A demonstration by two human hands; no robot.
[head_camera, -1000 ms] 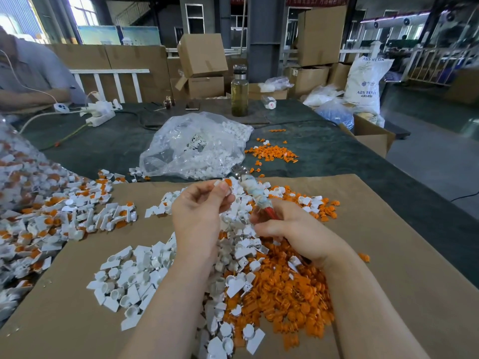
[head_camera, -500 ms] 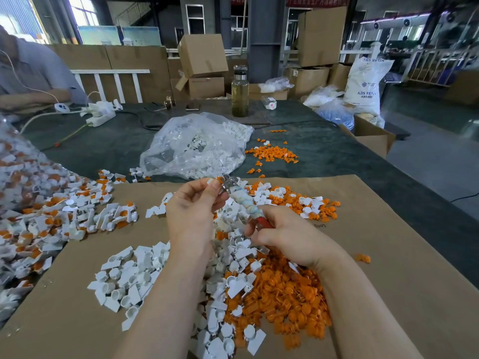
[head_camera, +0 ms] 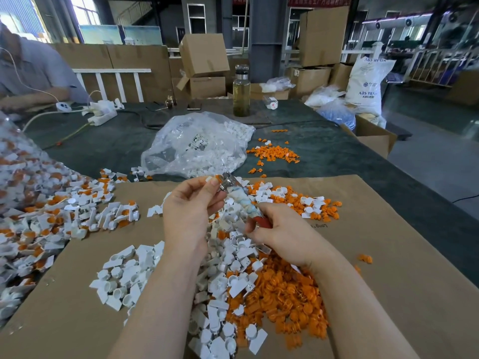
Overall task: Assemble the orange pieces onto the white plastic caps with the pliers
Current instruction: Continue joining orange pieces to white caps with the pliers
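L hand (head_camera: 190, 211) pinches white cap (head_camera: 210, 179) w/ orange piece at pliers (head_camera: 239, 200) tip — R hand (head_camera: 281, 230) grips handles; jaw contact unclear.

Single head cam, wide-angle, looks fwd & down over table (head_camera: 337, 156), close above both forearms, workshop bkgd beyond

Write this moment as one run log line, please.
left hand: pinches white cap | right hand: grips pliers | pliers tip at cap | step: pressing orange piece
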